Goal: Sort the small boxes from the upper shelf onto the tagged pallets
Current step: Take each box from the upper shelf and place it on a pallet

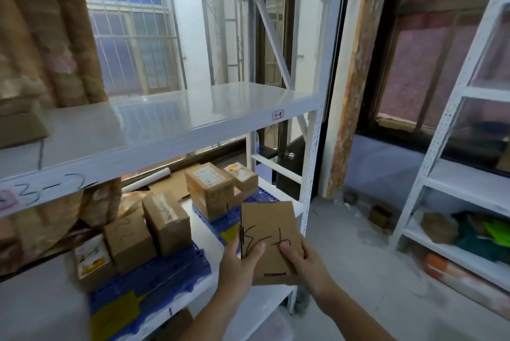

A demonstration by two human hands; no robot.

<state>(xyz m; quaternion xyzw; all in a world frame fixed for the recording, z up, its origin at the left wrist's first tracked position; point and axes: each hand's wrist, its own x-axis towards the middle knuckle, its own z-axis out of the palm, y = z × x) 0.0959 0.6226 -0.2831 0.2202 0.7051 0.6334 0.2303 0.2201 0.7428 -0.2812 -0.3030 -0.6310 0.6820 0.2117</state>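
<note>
i see a small flat brown cardboard box held up in front of the lower shelf, its broad face turned to me with black handwritten marks across the middle and a slot cut near its bottom edge. my left hand grips its left edge, thumb on the face; my right hand holds its lower right corner, thumb pressed on the face too. just beyond it lies a blue pallet carrying marked boxes. to the left, a nearer blue pallet with a yellow tag bears three more boxes. the white upper shelf shows a small tag reading 3-4.
</note>
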